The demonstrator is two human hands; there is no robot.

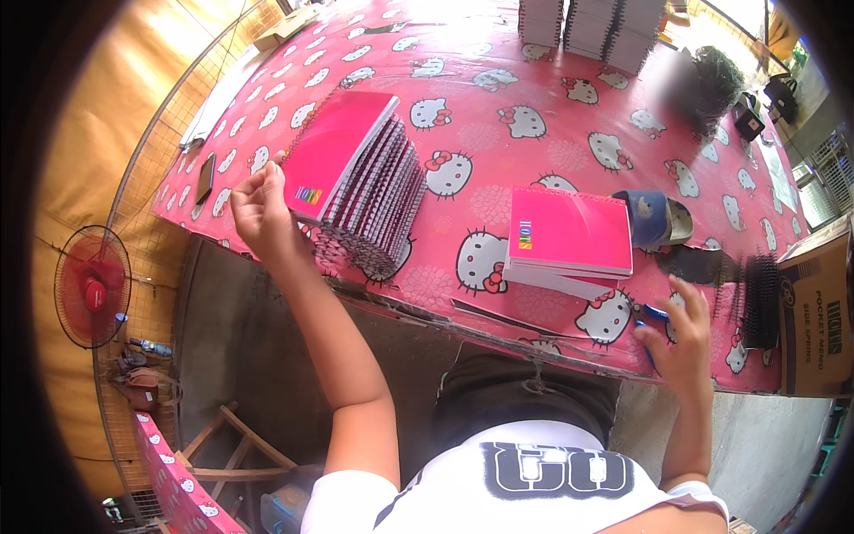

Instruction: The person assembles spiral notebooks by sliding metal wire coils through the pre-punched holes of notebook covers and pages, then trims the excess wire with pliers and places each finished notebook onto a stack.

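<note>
My left hand (264,200) has its thumb and fingers closed at the coil-bound edge of a pink spiral notebook (334,147). This notebook lies on top of a tall stack of spiral notebooks (381,191) at the table's left front. Blue-handled pliers (656,313) sit in my right hand (687,343), close to the table's front edge; its fingers partly hide the tool. Just left of that hand lies a smaller pile topped by another pink spiral notebook (569,230), with white pages showing under its cover.
A blue roll-like object (648,218) and a black bundle of coils (759,303) lie on the right, beside a cardboard box (817,316). Notebook stacks (614,31) stand at the back. A person's head (712,84) shows at far right. A phone (205,178) rests at left.
</note>
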